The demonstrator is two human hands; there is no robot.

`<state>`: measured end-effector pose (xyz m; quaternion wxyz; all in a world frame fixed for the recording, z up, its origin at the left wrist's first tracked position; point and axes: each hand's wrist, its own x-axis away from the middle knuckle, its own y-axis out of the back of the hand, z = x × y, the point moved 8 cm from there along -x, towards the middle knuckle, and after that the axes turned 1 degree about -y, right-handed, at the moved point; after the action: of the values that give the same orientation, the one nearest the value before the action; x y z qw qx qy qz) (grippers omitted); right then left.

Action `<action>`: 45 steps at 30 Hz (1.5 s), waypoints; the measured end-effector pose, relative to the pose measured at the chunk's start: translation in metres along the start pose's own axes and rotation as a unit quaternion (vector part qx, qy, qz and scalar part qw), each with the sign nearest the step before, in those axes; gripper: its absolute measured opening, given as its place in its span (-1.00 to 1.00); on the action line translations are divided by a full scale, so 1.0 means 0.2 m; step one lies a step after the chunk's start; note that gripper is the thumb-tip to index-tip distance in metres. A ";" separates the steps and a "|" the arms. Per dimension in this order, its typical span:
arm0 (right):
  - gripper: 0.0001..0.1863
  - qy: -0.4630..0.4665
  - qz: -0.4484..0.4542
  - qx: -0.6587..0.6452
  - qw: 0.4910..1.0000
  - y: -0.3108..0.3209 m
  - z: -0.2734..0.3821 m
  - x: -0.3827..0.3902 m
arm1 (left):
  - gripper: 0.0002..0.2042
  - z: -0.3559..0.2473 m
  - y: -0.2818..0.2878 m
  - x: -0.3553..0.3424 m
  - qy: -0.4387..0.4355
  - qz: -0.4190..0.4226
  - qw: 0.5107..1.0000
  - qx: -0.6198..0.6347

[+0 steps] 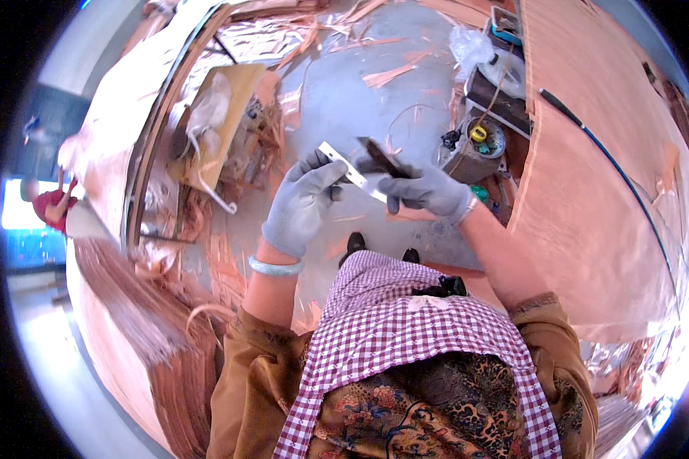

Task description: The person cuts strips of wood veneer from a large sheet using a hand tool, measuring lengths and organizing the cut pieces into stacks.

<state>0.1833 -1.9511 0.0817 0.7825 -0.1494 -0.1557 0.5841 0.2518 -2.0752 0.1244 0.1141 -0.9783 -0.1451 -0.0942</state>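
Observation:
Both my hands wear grey gloves and are raised in front of me, over the floor. My left hand (298,206) pinches the upper part of a strip of white perforated tape (352,174) between thumb and fingers. The strip slants down to the right, and its lower end reaches the fingers of my right hand (429,191). That hand is closed around a knife (380,156) with a dark, broad blade, which points up and to the left beside the tape. Whether the right fingers also grip the tape's end, I cannot tell.
At right, a long dark rod (612,159) lies on a veneer-covered table (574,252). Beside it a tub (494,141) holds a yellow tape measure (478,134). A yellow board (237,107) with plastic stands left, near stacked veneer (187,390). A person in red (55,208) is far left. Scraps (390,75) litter the floor.

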 end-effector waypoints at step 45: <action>-0.80 0.136 -0.816 -0.008 0.562 1.96 0.46 1.30 | -0.79 0.82 -1.25 -1.51 0.198 0.548 0.788 -0.197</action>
<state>-0.1257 -1.5901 0.0191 0.9362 -0.0423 -0.1077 -0.3318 -0.0833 -1.8810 -0.0498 -0.0229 -0.8543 0.4633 -0.2343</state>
